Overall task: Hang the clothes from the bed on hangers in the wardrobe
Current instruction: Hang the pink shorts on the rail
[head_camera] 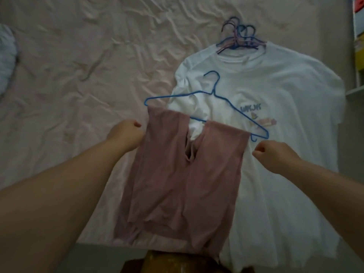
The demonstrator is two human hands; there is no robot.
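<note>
Thin pink ribbed fabric garment lies draped over the lower bar of a blue wire hanger, near centre of the bed, partly on top of a white printed T-shirt spread flat to the right.

Left hand touches the garment's left edge, fingers curled; whether it pinches cloth I cannot tell. Right hand loosely fisted just beside the right edge, apparently holding nothing.

Handling, judged: garment light, limp, likely to slide along smooth wire; hanger light, springy. Best lifted by the hook or neck, far side, keeping the bar level.

Room: wrinkled pink bedsheet open to the left and far. Bundle of spare blue and pink wire hangers at the T-shirt collar, far right. White shelf unit crowds the right edge.
</note>
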